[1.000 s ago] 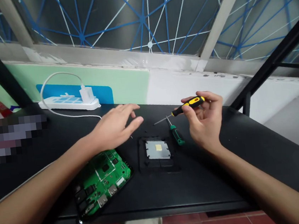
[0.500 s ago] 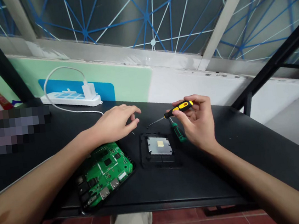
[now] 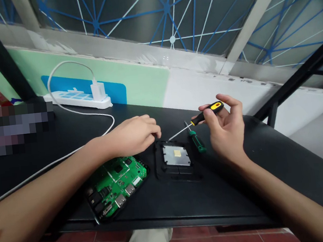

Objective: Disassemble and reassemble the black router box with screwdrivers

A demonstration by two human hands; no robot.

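Note:
My right hand grips a black-and-yellow screwdriver, its shaft slanting down to the left. The tip is at the far edge of a square black plastic cover; I cannot tell whether it touches. On the cover sits a silver metal plate with a cream pad in its middle. My left hand is closed, its fingers curled close to the screwdriver tip; anything pinched there is hidden. Below the left wrist lies a green circuit board in a black case, partly covered by the hand.
A green-handled screwdriver lies between the cover and my right hand. Against the wall stands a white power strip with a plugged-in charger. Its white cable runs across the black table behind my left arm.
The screwdriver tip has moved from the tabletop beyond the cover to the cover's far edge. My left fingers have curled closed and come nearer the tip. The whole view has shifted slightly.

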